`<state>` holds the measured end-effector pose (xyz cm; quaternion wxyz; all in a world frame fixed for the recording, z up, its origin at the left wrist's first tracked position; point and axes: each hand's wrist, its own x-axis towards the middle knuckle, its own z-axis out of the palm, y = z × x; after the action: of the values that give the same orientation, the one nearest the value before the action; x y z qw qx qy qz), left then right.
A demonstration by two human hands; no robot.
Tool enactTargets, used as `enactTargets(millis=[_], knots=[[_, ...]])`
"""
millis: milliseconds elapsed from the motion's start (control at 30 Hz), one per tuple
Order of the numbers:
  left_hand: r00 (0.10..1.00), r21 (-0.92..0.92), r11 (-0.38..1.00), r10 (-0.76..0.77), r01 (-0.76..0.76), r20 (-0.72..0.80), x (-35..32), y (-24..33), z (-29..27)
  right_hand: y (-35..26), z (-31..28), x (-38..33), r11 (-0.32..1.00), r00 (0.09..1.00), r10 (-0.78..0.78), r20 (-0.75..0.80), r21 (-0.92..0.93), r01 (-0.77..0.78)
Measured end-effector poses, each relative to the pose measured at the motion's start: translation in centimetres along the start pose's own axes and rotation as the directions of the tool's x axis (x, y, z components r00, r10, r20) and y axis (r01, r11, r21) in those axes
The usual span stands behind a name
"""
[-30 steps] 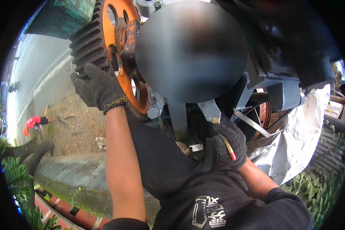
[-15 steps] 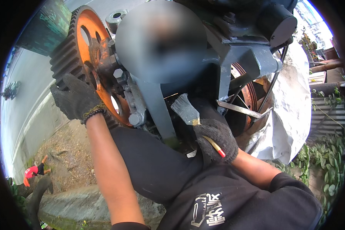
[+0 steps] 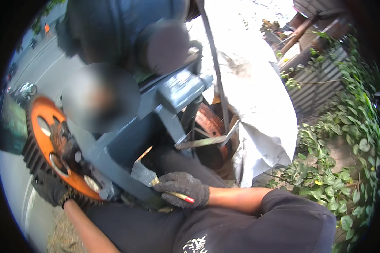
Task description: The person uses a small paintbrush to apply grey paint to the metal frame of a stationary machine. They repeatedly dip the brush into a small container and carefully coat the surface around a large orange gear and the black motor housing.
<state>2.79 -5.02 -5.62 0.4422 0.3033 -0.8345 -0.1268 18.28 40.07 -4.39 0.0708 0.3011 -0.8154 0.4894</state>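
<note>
In my right hand [image 3: 185, 187], in a dark knit glove, is a flat paintbrush [image 3: 179, 196] with a red-tipped handle. Grey paint coats its bristles [image 3: 142, 173], which point left beside the grey machine frame [image 3: 114, 166]; whether they touch it I cannot tell. My left hand [image 3: 50, 187], gloved too, lies against the dark teeth of a large orange gear wheel [image 3: 44, 110]. Its fingers look spread rather than closed, though they blur into the dark teeth.
A white sheet [image 3: 261, 118] hangs at the machine's right, behind a thin metal bracket [image 3: 204, 142]. Leafy vines [image 3: 337, 168] and corrugated metal [image 3: 321, 82] stand farther right. Beyond the gear at left runs a road with a motorcycle [image 3: 26, 90]. Two round blurred patches hide parts of the machine.
My view has swung to the right, so the machine and both hands appear farther left and the hands lower. The paintbrush stays in my right hand, its bristles now nearer the grey frame.
</note>
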Motion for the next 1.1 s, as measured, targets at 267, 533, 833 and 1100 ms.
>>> enactTargets(millis=[267,533,833,1100], knots=[[0.989,-0.09,0.987,-0.123,0.13,0.078,0.5,0.5,-1.1,-1.1,-3.1,-0.8,0.996,0.991,0.083,-0.106,0.043,-0.079],[1.0,-0.14,0.99,-0.004,0.004,0.001,1.4,-1.1,0.9,-1.1,-3.5,-0.3,0.989,0.955,0.043,-0.294,-0.124,-0.083],[0.971,-0.367,0.911,-0.119,0.19,0.208,0.1,3.9,-4.2,1.9,-4.0,-3.2,0.985,0.907,0.152,-0.393,-0.02,-0.174],[0.953,-0.488,0.841,-0.099,0.235,0.288,0.2,3.1,-4.6,1.4,-3.5,-3.6,0.904,0.797,0.427,-0.428,0.221,-0.366]])
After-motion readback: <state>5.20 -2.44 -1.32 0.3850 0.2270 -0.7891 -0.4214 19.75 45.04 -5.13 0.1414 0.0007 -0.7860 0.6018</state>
